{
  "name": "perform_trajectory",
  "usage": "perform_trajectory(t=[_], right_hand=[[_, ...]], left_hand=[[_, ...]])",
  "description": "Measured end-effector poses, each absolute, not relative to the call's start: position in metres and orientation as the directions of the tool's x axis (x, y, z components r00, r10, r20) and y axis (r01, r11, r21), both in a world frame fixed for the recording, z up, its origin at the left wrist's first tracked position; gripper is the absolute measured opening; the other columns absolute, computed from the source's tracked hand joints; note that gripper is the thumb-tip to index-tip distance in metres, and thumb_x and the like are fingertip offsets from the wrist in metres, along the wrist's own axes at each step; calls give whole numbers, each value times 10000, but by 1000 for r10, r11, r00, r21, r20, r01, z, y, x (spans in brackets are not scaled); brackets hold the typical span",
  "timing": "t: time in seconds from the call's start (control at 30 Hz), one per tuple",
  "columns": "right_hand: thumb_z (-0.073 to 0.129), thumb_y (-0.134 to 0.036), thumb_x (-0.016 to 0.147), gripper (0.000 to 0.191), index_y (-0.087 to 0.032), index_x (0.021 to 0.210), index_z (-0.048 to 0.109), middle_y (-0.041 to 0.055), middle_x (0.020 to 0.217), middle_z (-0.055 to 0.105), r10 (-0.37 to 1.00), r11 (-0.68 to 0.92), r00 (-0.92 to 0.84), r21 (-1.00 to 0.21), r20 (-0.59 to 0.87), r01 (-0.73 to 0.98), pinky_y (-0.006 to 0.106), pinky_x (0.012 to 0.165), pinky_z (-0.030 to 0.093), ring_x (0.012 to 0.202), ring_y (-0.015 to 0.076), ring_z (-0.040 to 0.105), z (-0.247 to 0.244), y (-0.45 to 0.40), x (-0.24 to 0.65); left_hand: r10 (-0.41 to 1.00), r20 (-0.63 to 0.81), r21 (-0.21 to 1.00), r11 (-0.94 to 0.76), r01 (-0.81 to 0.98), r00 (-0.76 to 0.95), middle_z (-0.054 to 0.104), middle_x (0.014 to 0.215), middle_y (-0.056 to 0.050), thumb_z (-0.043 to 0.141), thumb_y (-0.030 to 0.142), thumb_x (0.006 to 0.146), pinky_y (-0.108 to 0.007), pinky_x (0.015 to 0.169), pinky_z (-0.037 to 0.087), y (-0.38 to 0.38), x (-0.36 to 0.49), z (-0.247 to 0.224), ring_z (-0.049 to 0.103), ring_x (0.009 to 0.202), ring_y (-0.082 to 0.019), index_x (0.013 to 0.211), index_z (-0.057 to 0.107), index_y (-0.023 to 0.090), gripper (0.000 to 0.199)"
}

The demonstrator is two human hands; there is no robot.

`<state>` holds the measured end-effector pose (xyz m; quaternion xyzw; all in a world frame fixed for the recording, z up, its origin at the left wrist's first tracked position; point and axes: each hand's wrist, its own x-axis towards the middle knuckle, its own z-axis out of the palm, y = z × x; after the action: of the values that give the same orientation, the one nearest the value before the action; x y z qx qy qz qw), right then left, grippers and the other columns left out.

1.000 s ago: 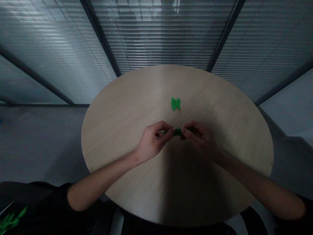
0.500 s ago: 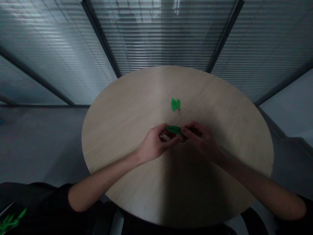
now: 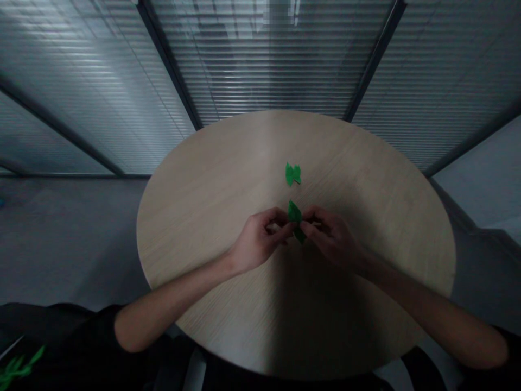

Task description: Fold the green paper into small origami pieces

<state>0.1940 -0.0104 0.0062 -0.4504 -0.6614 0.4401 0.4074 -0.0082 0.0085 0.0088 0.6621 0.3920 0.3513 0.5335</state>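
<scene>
A piece of folded green paper (image 3: 294,210) is pinched between my two hands over the middle of the table. It stands lengthwise away from me, with a pointed far tip and a darker near end sticking out below the fingers. My left hand (image 3: 260,239) is closed on its left edge with thumb and fingertips. On the opposite edge, my right hand (image 3: 331,234) grips it in the same way, partly in shadow. Just beyond the hands, a butterfly-like green folded paper shape (image 3: 292,174) lies flat on the wood.
The round wooden table (image 3: 203,190) fills the middle of the view. Behind it stand glass panels with blinds (image 3: 268,70) in dark frames. Several green strips (image 3: 20,369) show at the lower left, by a dark chair or bag. A dark shadow falls across the table's near side.
The folded paper has turned from lying crosswise between my hands to pointing away from me. Both hands have shifted their fingers to its sides. The butterfly-like shape has stayed put.
</scene>
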Motion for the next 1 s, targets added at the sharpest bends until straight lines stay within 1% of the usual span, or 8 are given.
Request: perform_trajectory(t=[0.1,0.3,0.43,0.57,0.77,0.9,1.0], right_hand=[[597,-336,972,175,-195,900,670,-9,708,646,944,223,-300,-937,138,270,225,552,472,623,125,609,5,-10,194],[605,-337,979,202,-189,847,645,-12,697,644,940,259,-290,-927,178,271,225,560,465,626,121,611,5,-10,193],[615,-366,989,216,-184,899,686,12,757,695,957,212,-247,-946,150,246,241,593,497,658,133,641,3,-10,193],[657,-417,974,241,-183,936,703,16,765,697,972,188,-183,-954,147,234,254,618,523,667,140,654,0,-9,192],[584,-440,1018,301,-186,906,700,24,763,699,960,230,-209,-954,189,193,256,635,542,682,140,671,3,-10,191],[610,-404,999,245,-185,946,706,26,780,715,962,220,-201,-960,184,172,261,646,566,690,146,692,3,-10,190],[623,-400,991,238,-186,944,717,29,773,724,967,201,-190,-966,169,161,262,641,573,693,151,706,3,-10,190]], left_hand=[[882,45,978,-134,158,470,710,867,-66,653,395,964,-241,603,593,8,-9,7,678,670,-133,948,672,131,264],[866,36,988,-105,112,498,699,826,-49,633,336,972,-221,588,595,7,-8,8,666,669,-125,954,654,128,209],[881,30,998,-56,40,472,695,829,-50,668,350,950,-217,600,613,9,-6,8,679,719,-136,916,652,132,220],[904,60,998,-64,-5,423,697,852,-46,674,317,944,-228,607,630,11,-6,7,689,747,-143,988,643,138,187],[907,71,997,-71,-15,414,692,860,-42,670,304,940,-229,627,633,12,-6,8,668,733,-128,976,640,135,176],[908,69,996,-83,18,412,712,933,-73,661,314,939,-235,654,629,11,-6,11,679,775,-140,990,664,127,193],[912,89,993,-114,41,401,718,960,-82,659,299,940,-228,661,622,11,-6,12,673,779,-137,1015,687,125,191]])
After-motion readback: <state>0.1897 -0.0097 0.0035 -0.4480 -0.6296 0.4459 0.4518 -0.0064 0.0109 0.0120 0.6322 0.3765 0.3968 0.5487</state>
